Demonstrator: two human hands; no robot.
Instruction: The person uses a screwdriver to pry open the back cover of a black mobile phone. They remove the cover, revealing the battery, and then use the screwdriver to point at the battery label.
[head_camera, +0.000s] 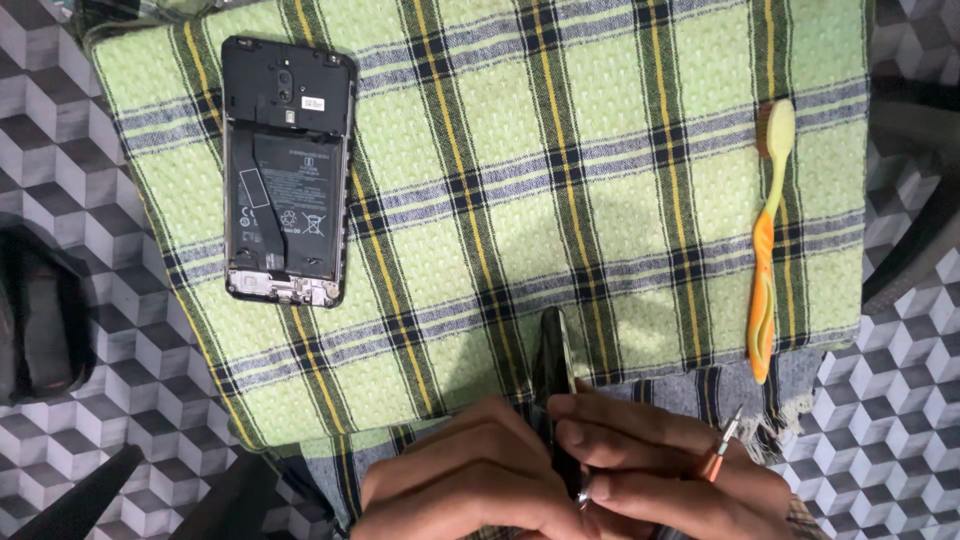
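My left hand (470, 475) and my right hand (660, 470) meet at the bottom edge of the view, both gripping a thin dark phone back cover (553, 360) held on edge and seen end-on. My right hand also holds a small orange-handled tool (718, 455) with a metal tip that pokes up between the fingers. An opened phone (288, 170) with its black battery and inner parts showing lies on the far left of a green plaid cloth (520, 180), well away from both hands.
A green and orange toothbrush (768, 240) lies on the cloth's right side. The cloth rests on a grey cube-patterned surface (900, 420). A dark object (40, 310) sits at the left edge and dark bars (150, 500) cross the lower left.
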